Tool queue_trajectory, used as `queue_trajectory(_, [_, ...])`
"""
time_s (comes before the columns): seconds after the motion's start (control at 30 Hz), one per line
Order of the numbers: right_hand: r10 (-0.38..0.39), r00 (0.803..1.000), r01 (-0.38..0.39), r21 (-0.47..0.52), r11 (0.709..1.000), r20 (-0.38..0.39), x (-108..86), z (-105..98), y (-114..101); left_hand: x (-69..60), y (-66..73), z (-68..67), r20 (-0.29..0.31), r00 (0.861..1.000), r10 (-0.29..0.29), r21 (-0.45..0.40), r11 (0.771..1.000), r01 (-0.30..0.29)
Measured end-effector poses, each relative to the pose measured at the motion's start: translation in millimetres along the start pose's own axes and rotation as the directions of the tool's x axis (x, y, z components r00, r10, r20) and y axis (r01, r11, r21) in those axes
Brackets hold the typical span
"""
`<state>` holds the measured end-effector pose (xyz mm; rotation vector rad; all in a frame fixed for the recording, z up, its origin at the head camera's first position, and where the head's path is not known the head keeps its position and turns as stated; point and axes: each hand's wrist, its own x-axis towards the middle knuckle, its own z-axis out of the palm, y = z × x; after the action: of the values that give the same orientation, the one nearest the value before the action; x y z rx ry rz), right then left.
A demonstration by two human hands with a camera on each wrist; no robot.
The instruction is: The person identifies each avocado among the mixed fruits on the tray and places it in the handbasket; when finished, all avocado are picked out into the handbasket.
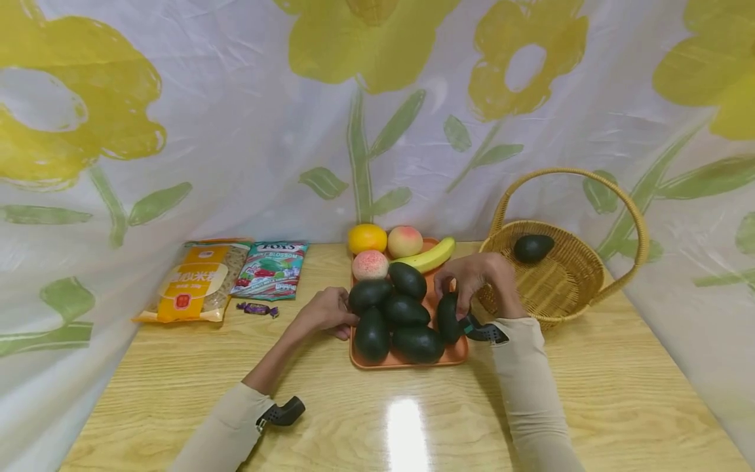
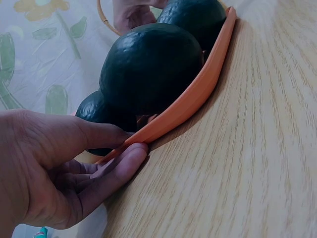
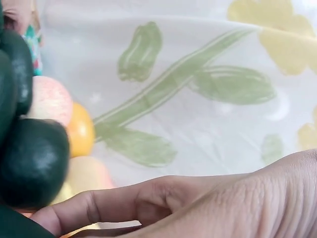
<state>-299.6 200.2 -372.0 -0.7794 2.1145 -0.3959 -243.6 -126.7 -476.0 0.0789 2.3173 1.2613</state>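
Observation:
An orange tray (image 1: pixel 364 362) holds several dark green avocados (image 1: pixel 418 345), two peaches (image 1: pixel 405 241), an orange fruit (image 1: pixel 367 238) and a banana (image 1: pixel 433 256). My left hand (image 1: pixel 326 313) pinches the tray's left rim; in the left wrist view the thumb of the left hand (image 2: pixel 64 163) lies on top of the rim (image 2: pixel 193 101) and the fingers are below it. At the tray's right side my right hand (image 1: pixel 480 278) grips an upright-lying avocado (image 1: pixel 448 318). The right wrist view shows the right hand (image 3: pixel 198 203) with its fingertips at a dark green avocado (image 3: pixel 17 225), partly cut off by the frame.
A wicker basket (image 1: pixel 566 301) with a tall handle stands right of the tray, one avocado (image 1: pixel 533 248) inside. To the left lie a yellow bag (image 1: pixel 194 282), a green candy bag (image 1: pixel 271 269) and a purple wrapped candy (image 1: pixel 257 309). A flowered cloth (image 1: pixel 248 131) hangs behind the table.

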Motion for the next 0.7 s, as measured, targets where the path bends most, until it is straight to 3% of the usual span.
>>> queue_trajectory(0.17, [0.016,0.997,-0.013,0.042,0.999,-0.077,-23.9,-1,-6,-0.4,1.2,1.7,0.003,1.0,0.004,-0.017,1.0,-0.004])
queue_trajectory(0.27, [-0.032,0.988,0.032,0.0,0.999,-0.154,-35.3,-1,-8,-0.3,0.3,1.5,-0.008,1.0,-0.003,-0.003,1.0,0.003])
queue_trajectory(0.43, [-0.079,0.951,0.062,-0.067,0.996,-0.3,-49.3,-2,-10,0.3,0.4,-0.8,-0.013,1.0,-0.007,0.001,1.0,0.007])
queue_trajectory(0.7, [-0.116,0.884,0.081,-0.095,0.992,-0.453,-63.6,0,-13,0.3,-1.1,-0.9,-0.002,1.0,-0.013,-0.018,1.0,0.013])
